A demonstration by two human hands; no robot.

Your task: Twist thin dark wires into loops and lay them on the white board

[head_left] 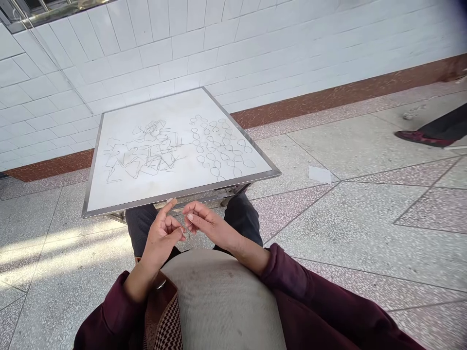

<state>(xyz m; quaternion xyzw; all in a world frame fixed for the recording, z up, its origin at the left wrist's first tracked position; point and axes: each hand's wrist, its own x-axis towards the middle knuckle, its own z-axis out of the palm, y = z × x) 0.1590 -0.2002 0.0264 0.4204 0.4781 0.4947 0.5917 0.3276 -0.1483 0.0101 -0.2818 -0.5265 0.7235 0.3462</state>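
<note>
Both hands meet above my lap, just in front of the table's near edge. My left hand (165,234) pinches a thin piece of wire (189,224) between thumb and a finger, its index finger pointing up and away. The fingers of my right hand (206,222) are curled closed on the same wire, which is so fine that its shape is hard to make out. On the white table (219,104) lies a tangle of bent dark wire pieces (146,153) at the left. Wires twisted into rounded loops (215,146) are laid out at the right.
The table has a metal rim and stands against a white tiled wall (156,53). My knees are under its near edge. A white paper-like piece (319,174) lies on the speckled floor. Another person's foot in a dark red shoe (423,138) is at the right.
</note>
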